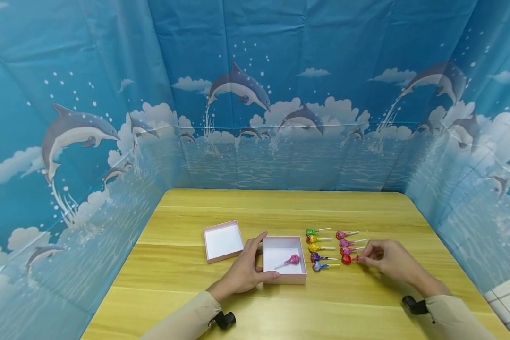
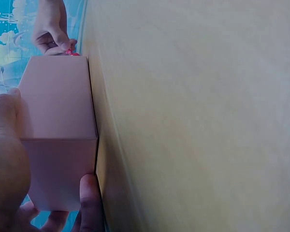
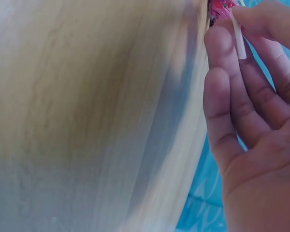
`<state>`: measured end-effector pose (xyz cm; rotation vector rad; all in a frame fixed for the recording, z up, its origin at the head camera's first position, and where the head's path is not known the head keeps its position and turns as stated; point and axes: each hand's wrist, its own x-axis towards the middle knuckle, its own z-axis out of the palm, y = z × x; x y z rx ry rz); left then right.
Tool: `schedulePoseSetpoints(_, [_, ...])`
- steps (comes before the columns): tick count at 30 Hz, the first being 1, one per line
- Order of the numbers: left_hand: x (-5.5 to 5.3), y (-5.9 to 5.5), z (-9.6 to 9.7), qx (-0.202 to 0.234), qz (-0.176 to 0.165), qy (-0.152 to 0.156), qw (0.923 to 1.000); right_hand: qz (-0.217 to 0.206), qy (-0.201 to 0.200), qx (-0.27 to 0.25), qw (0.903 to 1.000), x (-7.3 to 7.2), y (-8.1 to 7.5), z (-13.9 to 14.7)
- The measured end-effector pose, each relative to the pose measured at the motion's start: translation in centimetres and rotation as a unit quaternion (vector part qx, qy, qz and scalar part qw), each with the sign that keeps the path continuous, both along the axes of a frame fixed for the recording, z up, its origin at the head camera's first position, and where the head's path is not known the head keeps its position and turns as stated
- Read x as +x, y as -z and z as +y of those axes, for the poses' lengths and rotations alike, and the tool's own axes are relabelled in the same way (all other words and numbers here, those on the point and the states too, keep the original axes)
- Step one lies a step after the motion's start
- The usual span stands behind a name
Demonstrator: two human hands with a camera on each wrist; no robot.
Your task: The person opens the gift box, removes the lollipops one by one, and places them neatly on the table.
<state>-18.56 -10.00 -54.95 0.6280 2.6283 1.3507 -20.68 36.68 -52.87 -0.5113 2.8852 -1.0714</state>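
In the head view my left hand grips a pink open-topped box, thumb along its front wall and fingers at its left and back. One pink lollipop lies on the box's white floor. To the right, my right hand pinches the stick of a red lollipop at the near end of a column of lollipops. The right wrist view shows the white stick between thumb and fingertips. In the left wrist view the box's pink wall fills the space beside my fingers.
Beside the box stands a column of green, yellow, purple and blue lollipops. Pink lollipops lie beyond the red one. The box's lid, white inside, sits at the left on the wooden table. A dolphin-print curtain surrounds the table.
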Motion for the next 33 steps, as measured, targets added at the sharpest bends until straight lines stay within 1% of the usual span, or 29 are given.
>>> schedulePoseSetpoints(8, [-0.1,0.2,0.0,-0.008,0.006,-0.004,0.9999,0.034,0.004,0.027,0.9991,0.1,0.2,0.0])
schedulePoseSetpoints(16, [-0.2,0.4,0.0,-0.01,0.006,-0.006,0.9999,0.035,0.01,0.029,0.9989,0.0,0.2,0.2])
schedulePoseSetpoints(25, [0.0,0.1,0.0,-0.012,0.01,-0.002,0.9999,0.045,0.004,0.03,0.9985,0.0,-0.2,0.3])
schedulePoseSetpoints(30, [0.0,0.0,0.0,-0.012,0.009,-0.003,0.9999,0.079,-0.001,0.052,0.9955,0.0,-0.5,-0.2])
schedulePoseSetpoints(33, [0.1,0.0,0.0,-0.01,0.011,-0.002,0.9999,0.116,-0.005,0.059,0.9915,0.1,-0.8,-0.7])
